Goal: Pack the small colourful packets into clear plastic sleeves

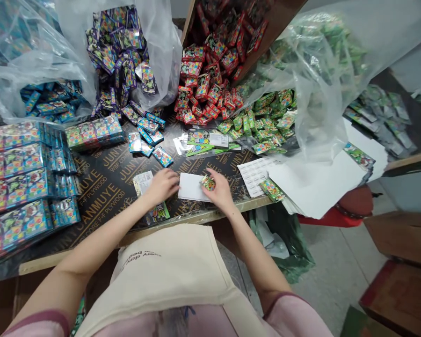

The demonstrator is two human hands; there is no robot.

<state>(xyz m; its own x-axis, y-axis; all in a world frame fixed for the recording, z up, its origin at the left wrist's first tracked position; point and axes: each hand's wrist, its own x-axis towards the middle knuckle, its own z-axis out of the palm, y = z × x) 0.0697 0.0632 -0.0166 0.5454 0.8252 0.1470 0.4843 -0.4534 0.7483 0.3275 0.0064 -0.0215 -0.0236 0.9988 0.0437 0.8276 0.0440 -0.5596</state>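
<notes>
"How are the fingers standing?"

"The right hand [220, 188] is pinching a small colourful packet [207, 183] over the right end of a white card [190, 186]; the left hand [163, 185] is curling, its fingers close together at the card's left edge; whether they are touching it, I can't tell."

"Which step is this?"

"I'm judging that the packet is being placed against the card; the next move is probably calling for a light grip and a steady card."

"And farther out?"

"The flat, matte, oblong card is lying on the dark, lettered tabletop [101, 180]; beyond it, blue boxes [148, 125] are lying loose; then glossy, sharp-cornered red boxes [206, 86] are sitting in a heap; a crinkly clear plastic bag [163, 51] is holding purple packets [117, 51]."
</notes>
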